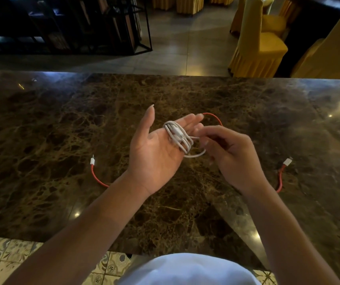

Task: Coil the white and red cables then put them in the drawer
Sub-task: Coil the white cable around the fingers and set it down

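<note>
The white cable is wound in several loops around the fingers of my left hand, which is held palm up above the marble counter. My right hand pinches the loose end of the white cable just right of the coil. The red cable lies uncoiled on the counter beneath my hands, with one white plug at the left and the other at the right. Its middle arcs behind my fingers. No drawer is in view.
The counter's far edge runs across the frame, with a tiled floor beyond. Yellow-covered chairs stand at the back right and a dark metal rack at the back left. Patterned floor tiles show below the near edge.
</note>
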A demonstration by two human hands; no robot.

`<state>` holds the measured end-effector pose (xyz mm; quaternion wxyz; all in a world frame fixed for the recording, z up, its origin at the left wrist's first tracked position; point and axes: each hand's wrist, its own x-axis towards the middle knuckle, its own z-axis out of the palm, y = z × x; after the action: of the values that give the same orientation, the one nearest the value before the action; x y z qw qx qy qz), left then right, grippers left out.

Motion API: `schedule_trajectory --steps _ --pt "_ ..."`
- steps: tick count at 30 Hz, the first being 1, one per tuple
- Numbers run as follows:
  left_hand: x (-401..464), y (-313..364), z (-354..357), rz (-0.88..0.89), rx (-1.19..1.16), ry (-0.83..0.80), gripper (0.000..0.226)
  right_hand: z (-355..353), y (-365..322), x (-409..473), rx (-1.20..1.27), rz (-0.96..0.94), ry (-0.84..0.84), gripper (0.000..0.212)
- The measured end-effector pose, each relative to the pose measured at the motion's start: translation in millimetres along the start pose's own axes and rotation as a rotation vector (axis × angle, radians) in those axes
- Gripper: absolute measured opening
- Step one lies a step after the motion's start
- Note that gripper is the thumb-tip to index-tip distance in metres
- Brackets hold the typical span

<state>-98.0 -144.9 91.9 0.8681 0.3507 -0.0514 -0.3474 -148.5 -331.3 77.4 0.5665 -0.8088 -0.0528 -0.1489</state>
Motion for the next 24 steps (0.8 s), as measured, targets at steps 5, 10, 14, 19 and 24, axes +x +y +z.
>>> schedule_trajectory --steps 5,10,14,19,24 --pt "1 -10 2 -0.135 0.006 -0.145 0.096 -14 -16 15 -0.239 -0.106 -0.201 0.026" --pt "-1 -11 6 -0.127 -0.058 -0.188 0.099 -16 -23 19 -0.069 -0.016 -0.339 0.024" --pt "2 -5 3 -0.085 -0.150 -0.091 0.099 2 -26 -1 -0.267 -0.129 -0.088 0.036" --pt "5 -5 -6 -0.088 -0.080 0.071 0.102 20 -25 -13 -0.563 -0.277 -0.104 0.040" --pt "4 -13 -10 -0.142 0.134 0.216 0.102 16 -27 -3 -0.737 -0.268 -0.351 0.030"
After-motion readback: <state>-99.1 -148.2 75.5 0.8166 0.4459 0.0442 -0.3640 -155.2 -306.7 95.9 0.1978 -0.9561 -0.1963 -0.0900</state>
